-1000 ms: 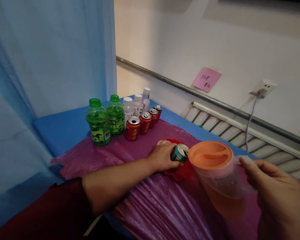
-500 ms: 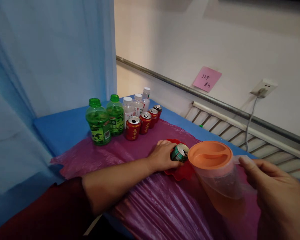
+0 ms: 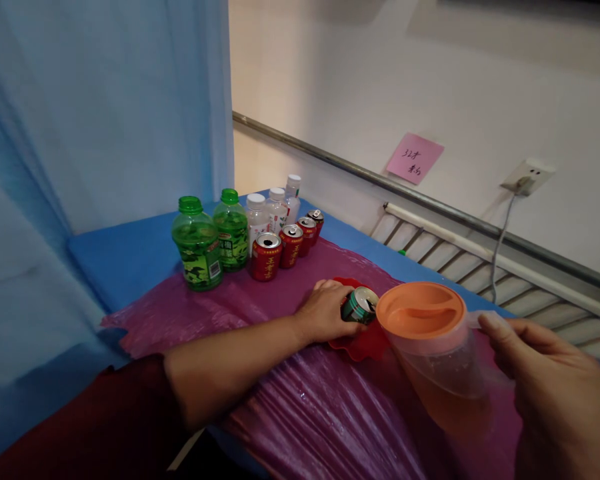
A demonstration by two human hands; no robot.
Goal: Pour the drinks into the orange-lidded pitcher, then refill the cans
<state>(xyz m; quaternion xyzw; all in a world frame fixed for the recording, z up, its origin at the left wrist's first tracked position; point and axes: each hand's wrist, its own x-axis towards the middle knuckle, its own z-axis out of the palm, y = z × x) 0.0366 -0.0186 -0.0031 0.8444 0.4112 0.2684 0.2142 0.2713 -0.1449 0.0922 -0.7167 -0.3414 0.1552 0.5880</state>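
My left hand (image 3: 329, 312) is wrapped round a green can (image 3: 360, 305), which leans over a red scalloped dish (image 3: 364, 347). The can's opened top faces the jug. My right hand (image 3: 555, 373) grips the handle of a clear jug (image 3: 445, 380) with an orange lid (image 3: 423, 311). Brownish liquid lies in the tilted jug, and its lid's rim is right beside the can's top. Whether any liquid is flowing between them cannot be made out.
Two green bottles (image 3: 197, 250), several white-capped bottles (image 3: 257, 217) and several red cans (image 3: 267, 259) stand at the back left. Purple plastic sheet (image 3: 240, 300) covers part of the blue table (image 3: 115, 247). A radiator (image 3: 430, 257) runs along the wall behind.
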